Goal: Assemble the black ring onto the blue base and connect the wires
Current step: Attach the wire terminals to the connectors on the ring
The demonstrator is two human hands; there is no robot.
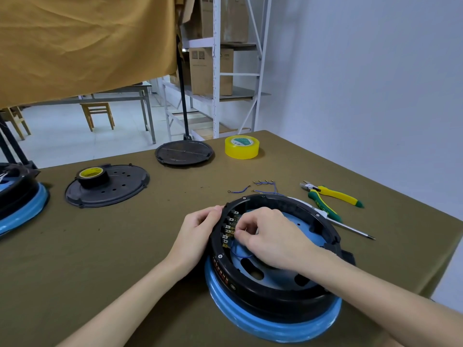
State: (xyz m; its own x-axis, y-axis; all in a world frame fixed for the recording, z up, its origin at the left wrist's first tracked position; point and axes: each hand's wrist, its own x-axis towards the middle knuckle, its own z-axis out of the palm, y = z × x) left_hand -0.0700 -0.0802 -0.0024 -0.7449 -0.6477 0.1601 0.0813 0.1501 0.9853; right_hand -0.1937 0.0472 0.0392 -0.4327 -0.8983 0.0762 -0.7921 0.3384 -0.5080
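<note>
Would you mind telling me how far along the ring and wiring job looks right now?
Done: the black ring already sits on the blue base. In hand: the left hand grips the ring's outer edge while the right hand pinches something small, probably a wire end, at the terminal row inside. Left: several loose blue wires lie on the table behind the ring, unconnected.

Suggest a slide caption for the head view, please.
Left hand steadies the black ring on the blue base while the right hand pinches a wire at the terminals.
</note>
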